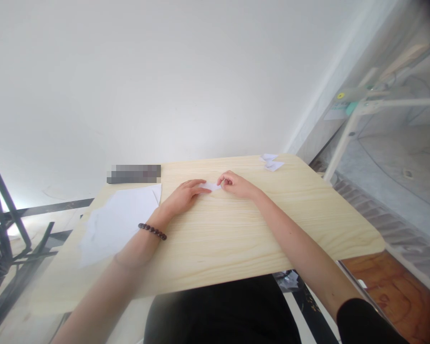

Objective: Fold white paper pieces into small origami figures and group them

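Observation:
A small folded piece of white paper (211,186) lies on the wooden table between my two hands. My left hand (186,195), with a dark beaded bracelet (152,231) on its wrist, holds the paper's left end between thumb and fingers. The right end is pinched by my right hand (238,185), its fingers curled and thumb close to the index finger. Parts of the paper are hidden under the fingers.
White paper sheets (120,222) lie at the table's left, with a dark blurred-out object (134,174) behind them. Two folded paper pieces (272,165) sit at the back right. A white wall (172,81) rises behind the table (215,253); a white metal frame (346,134) stands right.

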Demonstrator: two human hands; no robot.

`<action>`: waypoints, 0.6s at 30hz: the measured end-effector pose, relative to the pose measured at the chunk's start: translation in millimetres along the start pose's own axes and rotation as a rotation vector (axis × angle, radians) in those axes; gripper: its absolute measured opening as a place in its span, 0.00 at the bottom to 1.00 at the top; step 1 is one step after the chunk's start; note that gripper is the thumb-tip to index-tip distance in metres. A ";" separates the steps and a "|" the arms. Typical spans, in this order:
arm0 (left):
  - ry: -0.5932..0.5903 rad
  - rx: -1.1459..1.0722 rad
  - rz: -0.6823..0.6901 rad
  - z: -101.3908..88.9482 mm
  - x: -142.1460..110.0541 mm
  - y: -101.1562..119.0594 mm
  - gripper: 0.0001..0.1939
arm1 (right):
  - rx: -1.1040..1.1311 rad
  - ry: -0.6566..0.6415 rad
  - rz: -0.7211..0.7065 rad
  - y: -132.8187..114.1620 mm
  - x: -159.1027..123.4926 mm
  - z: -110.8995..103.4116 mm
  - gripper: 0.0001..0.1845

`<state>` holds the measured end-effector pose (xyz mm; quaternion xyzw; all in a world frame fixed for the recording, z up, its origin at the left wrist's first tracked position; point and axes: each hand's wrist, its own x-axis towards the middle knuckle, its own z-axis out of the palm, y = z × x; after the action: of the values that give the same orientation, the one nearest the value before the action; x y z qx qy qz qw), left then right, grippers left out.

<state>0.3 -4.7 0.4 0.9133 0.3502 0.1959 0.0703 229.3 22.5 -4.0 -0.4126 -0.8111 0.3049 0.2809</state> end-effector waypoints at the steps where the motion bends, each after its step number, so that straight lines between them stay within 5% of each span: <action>1: 0.005 -0.009 0.000 -0.6 -0.4 1.2 0.18 | -0.016 0.017 -0.015 0.2 -0.5 2.2 0.12; 18: 0.113 -0.006 -0.071 -0.4 1.2 4.4 0.14 | -0.216 0.076 -0.199 -18.3 -4.7 16.3 0.10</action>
<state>3.6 -7.2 2.3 0.8875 0.3852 0.2456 0.0601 211.0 5.6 -2.4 -0.3691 -0.8650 0.1705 0.2942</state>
